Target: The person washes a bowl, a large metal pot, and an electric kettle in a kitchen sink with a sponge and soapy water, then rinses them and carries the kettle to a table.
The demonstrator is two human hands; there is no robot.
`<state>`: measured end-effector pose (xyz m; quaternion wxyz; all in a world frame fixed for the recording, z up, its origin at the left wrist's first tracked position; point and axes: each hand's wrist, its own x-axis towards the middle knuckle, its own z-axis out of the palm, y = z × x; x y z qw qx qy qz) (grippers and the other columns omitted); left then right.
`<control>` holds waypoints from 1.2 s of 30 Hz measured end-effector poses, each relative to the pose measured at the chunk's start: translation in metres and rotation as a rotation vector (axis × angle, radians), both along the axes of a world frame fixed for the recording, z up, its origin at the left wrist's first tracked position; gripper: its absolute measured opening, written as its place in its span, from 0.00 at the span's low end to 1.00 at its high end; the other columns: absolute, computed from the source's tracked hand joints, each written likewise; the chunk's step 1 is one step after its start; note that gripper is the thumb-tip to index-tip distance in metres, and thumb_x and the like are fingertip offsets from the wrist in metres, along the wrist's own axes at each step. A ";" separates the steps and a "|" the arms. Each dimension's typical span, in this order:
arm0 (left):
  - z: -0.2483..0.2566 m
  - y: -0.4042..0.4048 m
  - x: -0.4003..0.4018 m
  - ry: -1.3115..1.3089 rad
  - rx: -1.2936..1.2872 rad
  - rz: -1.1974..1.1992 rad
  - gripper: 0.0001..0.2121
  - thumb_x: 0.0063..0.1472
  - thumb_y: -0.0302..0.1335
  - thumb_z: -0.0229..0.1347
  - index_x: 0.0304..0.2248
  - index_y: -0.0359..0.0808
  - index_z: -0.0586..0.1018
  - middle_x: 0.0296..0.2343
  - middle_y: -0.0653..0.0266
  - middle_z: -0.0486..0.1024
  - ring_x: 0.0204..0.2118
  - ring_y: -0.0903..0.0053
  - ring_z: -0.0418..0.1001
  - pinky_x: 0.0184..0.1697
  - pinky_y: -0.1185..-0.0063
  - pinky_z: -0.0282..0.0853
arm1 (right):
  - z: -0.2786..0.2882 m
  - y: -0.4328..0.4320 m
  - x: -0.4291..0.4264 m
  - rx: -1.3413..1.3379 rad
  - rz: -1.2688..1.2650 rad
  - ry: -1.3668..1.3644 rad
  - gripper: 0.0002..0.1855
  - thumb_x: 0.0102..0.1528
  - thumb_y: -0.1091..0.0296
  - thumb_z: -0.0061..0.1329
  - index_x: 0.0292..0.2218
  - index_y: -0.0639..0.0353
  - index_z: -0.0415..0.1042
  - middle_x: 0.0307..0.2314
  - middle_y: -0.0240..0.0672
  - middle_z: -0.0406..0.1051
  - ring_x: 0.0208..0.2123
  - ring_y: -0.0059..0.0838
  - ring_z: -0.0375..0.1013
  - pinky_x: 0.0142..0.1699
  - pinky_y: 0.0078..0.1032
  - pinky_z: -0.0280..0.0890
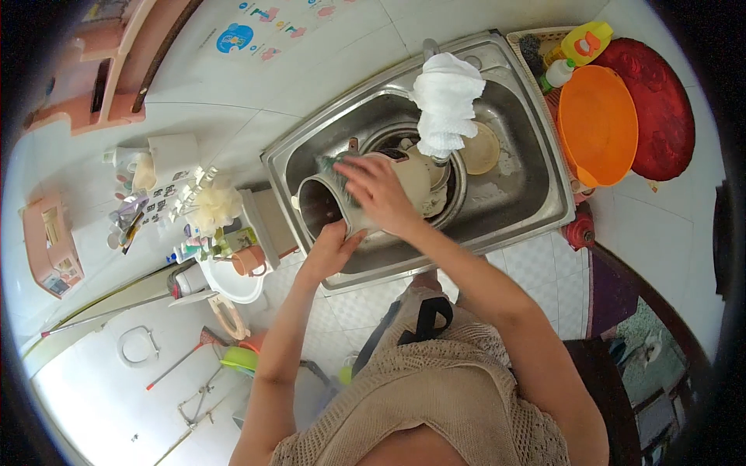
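A cream cylindrical container lies tilted over the stainless steel sink, its dark mouth facing left. My left hand grips the lower edge of that mouth, thumb outside. Across the container's outer side, my right hand presses a green scouring pad, which is partly covered by the fingers. Behind the container, a round metal basin stands in the sink with pale dishes inside it. A cream round lid or dish lies to its right on the sink floor.
A white cloth wraps the faucet over the sink. Right of the sink are an orange plastic basin, a red round object, a yellow bottle and a white bottle. A white washbasin is at left.
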<state>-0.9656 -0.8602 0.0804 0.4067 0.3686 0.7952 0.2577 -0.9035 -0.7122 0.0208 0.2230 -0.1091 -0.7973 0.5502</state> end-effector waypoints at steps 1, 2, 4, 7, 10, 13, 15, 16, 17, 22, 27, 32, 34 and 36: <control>0.001 0.002 0.002 0.003 0.000 -0.002 0.09 0.55 0.25 0.50 0.34 0.28 0.70 0.25 0.52 0.71 0.25 0.65 0.66 0.33 0.76 0.62 | -0.007 0.005 -0.006 0.003 0.032 -0.058 0.21 0.52 0.66 0.40 0.50 0.52 0.61 0.48 0.36 0.56 0.48 0.40 0.54 0.53 0.33 0.50; 0.001 0.004 0.003 0.005 0.014 0.027 0.09 0.54 0.24 0.49 0.34 0.28 0.70 0.24 0.51 0.70 0.25 0.62 0.66 0.32 0.75 0.62 | -0.011 0.005 -0.001 0.008 0.006 -0.045 0.22 0.52 0.67 0.41 0.50 0.51 0.61 0.49 0.35 0.55 0.48 0.40 0.53 0.53 0.33 0.50; -0.004 -0.003 0.002 0.028 0.113 0.068 0.08 0.53 0.22 0.49 0.34 0.28 0.70 0.23 0.49 0.70 0.25 0.59 0.66 0.31 0.75 0.63 | -0.004 -0.016 0.021 0.002 -0.010 -0.029 0.22 0.52 0.67 0.41 0.50 0.52 0.61 0.49 0.36 0.55 0.48 0.41 0.53 0.53 0.33 0.50; 0.000 -0.006 -0.005 -0.004 -0.042 -0.025 0.08 0.53 0.21 0.49 0.34 0.29 0.69 0.24 0.49 0.70 0.27 0.59 0.67 0.32 0.75 0.63 | 0.012 -0.035 0.037 -0.010 -0.043 -0.034 0.22 0.50 0.66 0.43 0.49 0.50 0.62 0.48 0.36 0.56 0.47 0.41 0.54 0.52 0.37 0.51; 0.009 0.005 0.000 0.022 0.060 -0.012 0.07 0.52 0.21 0.49 0.32 0.29 0.70 0.24 0.49 0.70 0.27 0.56 0.67 0.32 0.73 0.62 | 0.004 -0.016 0.007 -0.021 -0.011 0.027 0.20 0.51 0.65 0.42 0.48 0.50 0.63 0.46 0.35 0.59 0.46 0.41 0.56 0.51 0.36 0.52; 0.006 0.006 0.000 0.054 -0.034 -0.132 0.11 0.52 0.23 0.51 0.36 0.28 0.69 0.29 0.50 0.70 0.31 0.61 0.68 0.35 0.74 0.63 | -0.014 0.011 -0.013 -0.070 0.008 -0.038 0.19 0.52 0.65 0.42 0.47 0.51 0.64 0.45 0.35 0.60 0.45 0.42 0.56 0.50 0.35 0.53; 0.004 0.009 0.004 -0.070 -0.013 0.127 0.17 0.53 0.24 0.52 0.41 0.28 0.66 0.35 0.55 0.70 0.36 0.71 0.68 0.40 0.77 0.62 | -0.019 -0.003 0.010 -0.056 -0.044 -0.034 0.20 0.51 0.65 0.42 0.47 0.50 0.64 0.46 0.34 0.59 0.46 0.41 0.55 0.51 0.35 0.52; 0.000 0.005 -0.001 -0.153 0.011 0.157 0.20 0.54 0.25 0.53 0.45 0.29 0.63 0.39 0.62 0.68 0.40 0.78 0.65 0.44 0.79 0.60 | -0.017 -0.017 0.029 -0.055 -0.076 -0.060 0.20 0.51 0.66 0.43 0.47 0.50 0.63 0.47 0.33 0.58 0.47 0.41 0.55 0.52 0.35 0.51; -0.010 -0.003 -0.003 -0.352 0.109 0.247 0.19 0.55 0.28 0.53 0.45 0.30 0.64 0.39 0.66 0.67 0.41 0.81 0.64 0.45 0.80 0.59 | -0.012 -0.031 0.045 -0.057 -0.103 -0.087 0.21 0.51 0.66 0.43 0.48 0.50 0.63 0.47 0.33 0.57 0.48 0.41 0.54 0.53 0.35 0.51; 0.000 0.010 -0.001 -0.466 0.075 0.461 0.24 0.56 0.35 0.52 0.47 0.29 0.62 0.41 0.62 0.66 0.43 0.80 0.63 0.47 0.81 0.58 | -0.026 -0.023 0.055 -0.045 -0.065 -0.111 0.20 0.52 0.68 0.40 0.48 0.53 0.62 0.47 0.38 0.56 0.49 0.41 0.52 0.54 0.32 0.48; 0.007 0.033 -0.007 -0.952 0.165 0.968 0.22 0.56 0.35 0.49 0.47 0.31 0.63 0.42 0.61 0.67 0.44 0.74 0.66 0.47 0.78 0.61 | -0.081 -0.012 0.059 -0.143 -0.372 -0.366 0.19 0.53 0.67 0.40 0.48 0.52 0.62 0.47 0.39 0.56 0.49 0.42 0.52 0.54 0.34 0.48; 0.002 0.024 0.003 -0.633 0.062 0.807 0.17 0.57 0.31 0.48 0.44 0.29 0.66 0.37 0.61 0.70 0.38 0.77 0.69 0.41 0.80 0.64 | -0.039 -0.029 0.064 -0.153 -0.223 -0.221 0.19 0.55 0.66 0.38 0.49 0.51 0.61 0.47 0.40 0.56 0.49 0.42 0.52 0.54 0.35 0.47; 0.003 0.026 0.012 -0.498 0.053 0.596 0.13 0.57 0.29 0.48 0.40 0.29 0.70 0.33 0.63 0.71 0.34 0.81 0.68 0.37 0.82 0.63 | -0.076 -0.015 0.065 -0.232 -0.373 -0.253 0.19 0.55 0.66 0.38 0.49 0.51 0.60 0.46 0.40 0.56 0.48 0.42 0.53 0.54 0.35 0.48; 0.001 0.019 0.016 -0.435 -0.032 0.513 0.12 0.57 0.29 0.47 0.38 0.29 0.71 0.30 0.65 0.71 0.31 0.82 0.67 0.35 0.82 0.63 | -0.084 -0.018 0.070 -0.240 -0.520 -0.301 0.20 0.53 0.68 0.40 0.49 0.52 0.61 0.45 0.40 0.57 0.47 0.41 0.54 0.53 0.35 0.49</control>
